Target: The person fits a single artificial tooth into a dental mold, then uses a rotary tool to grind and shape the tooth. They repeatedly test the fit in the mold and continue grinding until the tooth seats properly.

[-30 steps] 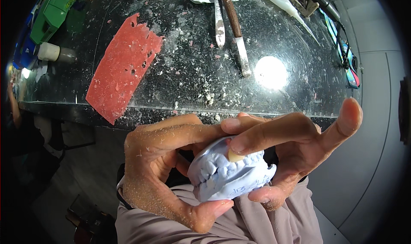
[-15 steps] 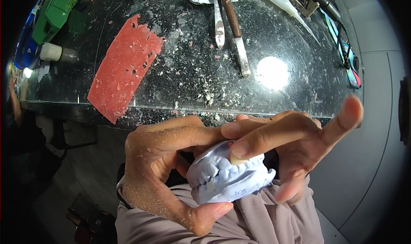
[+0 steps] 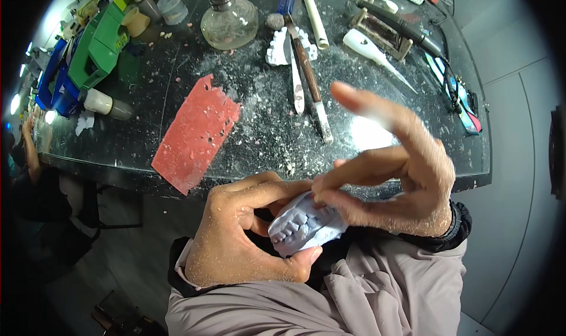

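Observation:
My left hand (image 3: 242, 235) grips a pale blue plaster model of teeth (image 3: 303, 227), thumb under it and fingers curled over its top. The model's teeth face left and down. My right hand (image 3: 395, 182) pinches the model's upper right part with thumb and middle fingers, while the index finger sticks up toward the bench. Both hands are dusted with white powder and hover below the near edge of a dark glass-topped bench (image 3: 413, 176).
On the bench lie a torn red wax sheet (image 3: 197, 132), a white plaster teeth cast (image 3: 277, 50), long-handled knives (image 3: 309, 85), a glass spirit lamp (image 3: 229, 23), white tubes and green and blue boxes (image 3: 88, 56). Another person's arm (image 3: 29, 150) shows at far left.
The view has shifted so more of the bench shows. My hands turned the model, and my right index finger rose higher over the bench.

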A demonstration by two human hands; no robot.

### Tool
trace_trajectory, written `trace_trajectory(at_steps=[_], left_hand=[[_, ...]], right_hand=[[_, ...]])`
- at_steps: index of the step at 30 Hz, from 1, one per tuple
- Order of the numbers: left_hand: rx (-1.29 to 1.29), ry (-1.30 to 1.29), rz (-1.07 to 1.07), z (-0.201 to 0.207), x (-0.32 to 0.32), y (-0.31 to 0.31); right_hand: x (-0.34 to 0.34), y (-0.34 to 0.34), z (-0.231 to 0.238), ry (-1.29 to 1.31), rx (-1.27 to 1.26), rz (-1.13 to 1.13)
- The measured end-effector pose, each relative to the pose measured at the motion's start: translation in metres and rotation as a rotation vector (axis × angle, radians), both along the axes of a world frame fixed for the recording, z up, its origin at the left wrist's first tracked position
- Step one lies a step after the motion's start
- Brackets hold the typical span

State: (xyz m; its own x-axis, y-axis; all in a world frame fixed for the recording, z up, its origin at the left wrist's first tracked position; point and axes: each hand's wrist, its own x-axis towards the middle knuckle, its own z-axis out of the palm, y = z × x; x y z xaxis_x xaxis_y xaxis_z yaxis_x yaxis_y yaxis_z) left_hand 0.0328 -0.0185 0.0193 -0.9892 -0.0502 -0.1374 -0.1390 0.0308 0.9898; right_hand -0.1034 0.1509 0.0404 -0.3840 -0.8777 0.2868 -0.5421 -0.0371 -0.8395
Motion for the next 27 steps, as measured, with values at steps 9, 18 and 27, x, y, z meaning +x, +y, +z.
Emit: trace_trajectory(at_steps=[9,18,27], left_hand=[[-0.613,0.307,0.563,-0.017,-0.018,-0.053],[-1.108,0.395,0.471,-0.017,-0.023,-0.052],[-0.153,0.491,0.319,0.002,-0.031,0.003]], right_hand=[[-0.014,-0.014,0.016,-0.498,-0.138,-0.22],[-0.027,-0.008,0.019,-0.47,-0.057,-0.136],[-0.037,-0.01,0.015,0.049,-0.193,0.08]])
